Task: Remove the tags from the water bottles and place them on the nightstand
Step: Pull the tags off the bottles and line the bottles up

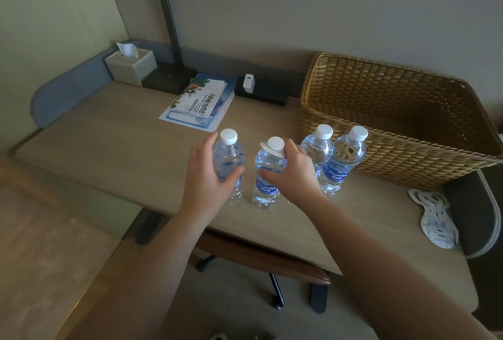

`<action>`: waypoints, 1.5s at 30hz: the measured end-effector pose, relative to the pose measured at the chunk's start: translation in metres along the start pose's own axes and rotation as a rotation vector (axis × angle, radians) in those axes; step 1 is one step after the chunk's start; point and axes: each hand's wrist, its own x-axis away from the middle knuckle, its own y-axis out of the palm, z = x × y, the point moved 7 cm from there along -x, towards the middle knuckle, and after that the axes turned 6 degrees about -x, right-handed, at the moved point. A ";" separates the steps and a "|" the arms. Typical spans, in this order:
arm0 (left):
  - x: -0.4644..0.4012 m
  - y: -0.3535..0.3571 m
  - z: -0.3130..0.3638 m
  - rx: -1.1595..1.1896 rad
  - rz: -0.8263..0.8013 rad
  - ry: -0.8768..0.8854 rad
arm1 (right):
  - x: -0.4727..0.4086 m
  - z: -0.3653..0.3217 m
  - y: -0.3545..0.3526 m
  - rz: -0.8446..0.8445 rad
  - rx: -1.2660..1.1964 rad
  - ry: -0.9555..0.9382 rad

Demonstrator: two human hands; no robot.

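Observation:
Several clear water bottles with white caps and blue labels stand upright on the wooden desk [109, 149]. My left hand [206, 179] wraps around the leftmost bottle [231, 154]. My right hand [291, 173] grips the second bottle [268, 176] around its shoulder; a white paper tag [268, 149] still rings its neck under the cap. Two more bottles [318, 146] [343, 160] stand side by side to the right, against the basket. A pile of removed white tags [435, 220] lies near the desk's right edge.
A large wicker basket [394, 111] fills the back right. Leaflets [198, 100], a tissue box [130, 66], a lamp base [168, 78] and a white charger [249, 82] sit along the back. A chair [261, 260] is tucked under the desk's front edge.

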 end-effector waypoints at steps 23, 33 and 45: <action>0.026 0.099 0.041 0.406 -0.570 -0.200 | 0.059 0.088 -0.036 -0.244 -0.706 0.355; 0.019 0.109 0.036 0.463 -0.619 -0.164 | 0.058 0.090 -0.069 -0.080 -0.837 0.245; 0.018 0.134 0.051 0.403 -0.579 -0.090 | 0.057 0.079 -0.108 0.110 -0.874 0.182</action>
